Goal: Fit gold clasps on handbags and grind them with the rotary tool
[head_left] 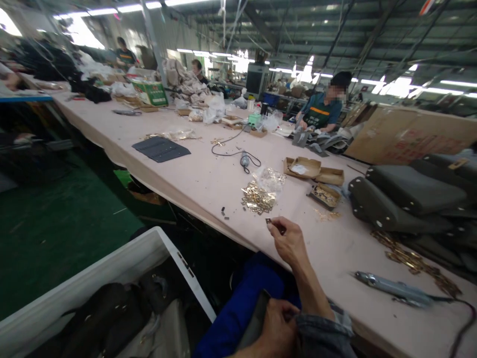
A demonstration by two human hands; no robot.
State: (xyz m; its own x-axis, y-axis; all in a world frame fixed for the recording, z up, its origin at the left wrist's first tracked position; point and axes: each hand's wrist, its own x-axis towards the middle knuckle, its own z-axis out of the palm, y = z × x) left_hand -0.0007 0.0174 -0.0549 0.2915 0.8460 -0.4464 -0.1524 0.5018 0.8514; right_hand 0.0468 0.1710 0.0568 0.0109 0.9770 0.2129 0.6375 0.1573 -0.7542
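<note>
Head view, from above and behind the left hand [278,325] and right hand [289,242], facing forward and down; left hand nearer.

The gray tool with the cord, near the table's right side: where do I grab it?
Probably from above, around the middle of the tool. It's long and slim, lying on its side, with its thin tip at the left and the cord at the right.

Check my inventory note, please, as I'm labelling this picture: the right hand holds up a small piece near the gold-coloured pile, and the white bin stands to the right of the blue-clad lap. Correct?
Not quite: the head view shows the white bin to the left of the blue-clad lap. The right hand does hold up a small piece near the gold-coloured pile.
</note>
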